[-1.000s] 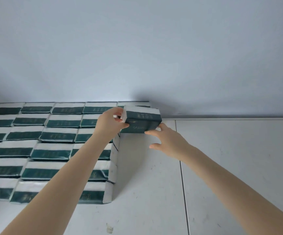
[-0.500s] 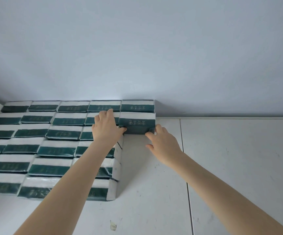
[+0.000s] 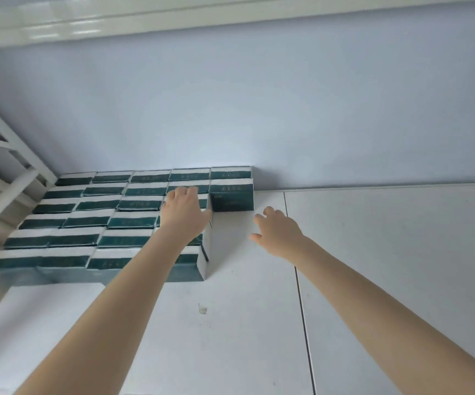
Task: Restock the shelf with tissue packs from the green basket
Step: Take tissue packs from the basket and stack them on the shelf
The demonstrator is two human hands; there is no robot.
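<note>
Green-white tissue pack (image 3: pixel 232 195) seated at right edge of the stack (image 3: pixel 88 218). Left hand (image 3: pixel 185 215) flat on the stack, fingers together. Right hand (image 3: pixel 280 233) hovers nearby, fingers loosely apart.

Tissue packs (image 3: pixel 88 220) wear slightly shiny film wrap — the shelf (image 3: pixel 373 266) is smooth, matt white board.

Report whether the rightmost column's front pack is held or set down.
Set down: the pack sits on the shelf; right hand is clear, left hand lies flat beside.
</note>
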